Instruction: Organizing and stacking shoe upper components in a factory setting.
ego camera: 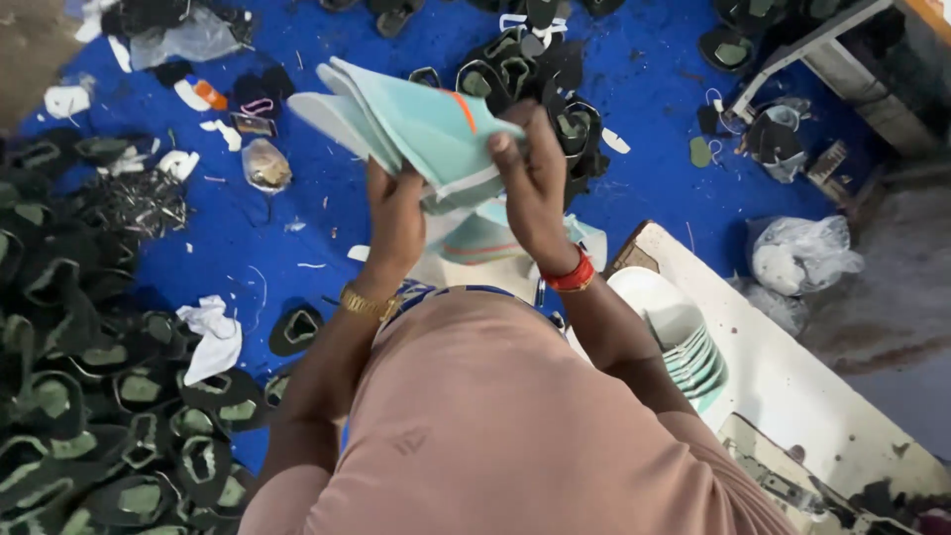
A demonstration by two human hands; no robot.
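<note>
Fig.: sorting of cut pieces, seen from above. Left hand (394, 213) and right hand (535, 183) both clamp a fanned stack of mint-green insole-shaped pieces (406, 124), held up over the blue floor mat (297, 228). Step in hand, as judged: leafing through/squaring the stack; next move calls for a firm pinch w/ one hand so the other can free a piece. Nearby: stacked mint pieces (684, 342) on white worktop (792, 376) at right; dark green-black cut parts (109, 426) piled left; plastic bag (802, 253). Nothing obstructs the hands.
</note>
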